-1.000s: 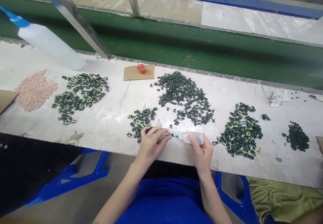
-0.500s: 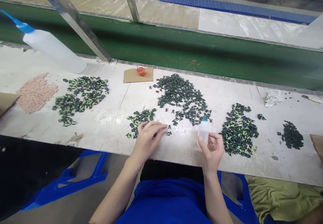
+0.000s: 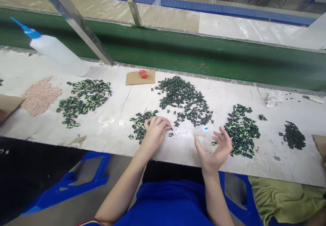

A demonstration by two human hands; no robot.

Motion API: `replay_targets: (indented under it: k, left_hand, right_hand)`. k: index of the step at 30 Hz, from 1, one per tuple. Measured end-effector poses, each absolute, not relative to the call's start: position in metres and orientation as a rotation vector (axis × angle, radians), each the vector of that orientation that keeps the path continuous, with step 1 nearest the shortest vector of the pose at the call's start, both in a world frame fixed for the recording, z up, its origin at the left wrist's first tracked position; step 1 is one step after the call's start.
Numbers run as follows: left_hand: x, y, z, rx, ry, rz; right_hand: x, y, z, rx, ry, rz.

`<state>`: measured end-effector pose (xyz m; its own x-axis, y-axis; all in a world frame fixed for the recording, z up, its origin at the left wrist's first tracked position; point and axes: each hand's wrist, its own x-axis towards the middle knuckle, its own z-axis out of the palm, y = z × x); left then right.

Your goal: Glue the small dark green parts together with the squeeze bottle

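Note:
My left hand [image 3: 158,132] is closed beside a small heap of black-and-green pieces [image 3: 139,126], fingertips together over the table. A small dark bit shows at those fingertips; what they hold is too small to name. One loose black-and-green piece [image 3: 170,134] lies just below them. My right hand [image 3: 215,151] is open, fingers spread apart. Close to its thumb, a small translucent squeeze bottle [image 3: 200,130] with a blue tip is tipped over; whether the thumb touches it I cannot tell. Beyond both hands spreads a pile of small dark green pieces [image 3: 178,93].
More black-and-green pieces [image 3: 241,134] lie right, near black pieces [image 3: 294,136]. Leftward are another black-and-green pile [image 3: 84,97], pink pieces [image 3: 40,95] and a large blue-nozzled bottle [image 3: 59,54]. A red cup [image 3: 143,73] sits on cardboard [image 3: 132,79]. A metal post [image 3: 84,29] rises behind.
The small bottle was upright in my right hand and is now tipped over, with that hand's fingers spread. A black-and-green piece now shows by the right hand. My left fingers have drawn together.

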<state>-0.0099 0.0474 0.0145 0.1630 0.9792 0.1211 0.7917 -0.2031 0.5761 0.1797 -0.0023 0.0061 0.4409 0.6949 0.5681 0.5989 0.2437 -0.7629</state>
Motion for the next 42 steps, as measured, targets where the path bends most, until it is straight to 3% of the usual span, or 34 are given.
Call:
replay_targets:
  k: [3,10,20,28,36,42]
  left_hand:
    - [-0.007,0.039,0.022,1.973,1.743,0.757]
    - [-0.001,0.017,0.033,1.881,1.616,0.785]
    - [-0.001,0.012,0.002,2.032,1.831,0.791]
    - [0.001,0.012,0.015,1.945,1.668,0.744]
    - [-0.002,0.007,0.032,1.91,1.556,0.791]
    - [-0.003,0.004,0.047,1.715,1.443,0.976]
  right_hand:
    - [0.167,-0.014,0.014,-1.279,-1.346,0.039]
    - [0.137,-0.008,0.015,-1.276,-1.432,0.692]
    - [0.136,-0.003,0.005,-1.413,-1.28,0.874]
    - [0.132,-0.001,0.007,-1.403,-1.217,1.074]
    - [0.137,-0.007,0.017,-1.341,-1.248,1.006]
    - [0.141,-0.008,0.026,-1.198,-1.346,0.766]
